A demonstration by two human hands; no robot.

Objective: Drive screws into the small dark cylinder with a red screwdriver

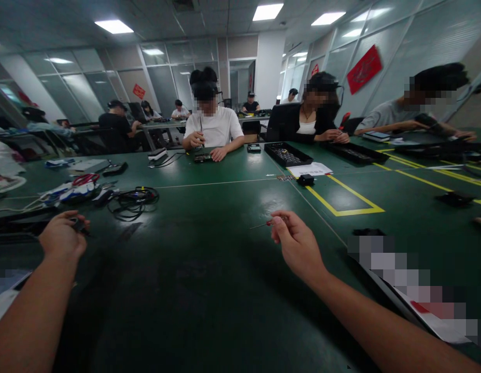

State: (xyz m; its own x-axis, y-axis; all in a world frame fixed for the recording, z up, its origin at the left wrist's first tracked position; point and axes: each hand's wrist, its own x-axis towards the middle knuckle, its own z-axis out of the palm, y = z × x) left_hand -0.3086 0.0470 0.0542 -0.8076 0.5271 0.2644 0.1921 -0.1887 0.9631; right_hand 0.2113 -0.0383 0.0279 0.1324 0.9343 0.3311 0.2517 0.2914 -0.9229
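Observation:
My right hand [297, 241] is closed round the red handle of a thin screwdriver [259, 226], whose metal shaft points left above the green table [178, 305]. Over at the left, my left hand [65, 233] has its fingers curled round a small dark object [77, 224], too small and blurred to name. A coil of black cable [135, 202] lies on the table to the right of my left hand.
Gloves [75, 190] and cables lie at the left. Ahead sit a small black block [306, 180], a black parts tray [287, 154] and yellow tape [359, 211]. A pixelated item [411, 285] lies at the right. Several people work around the tables.

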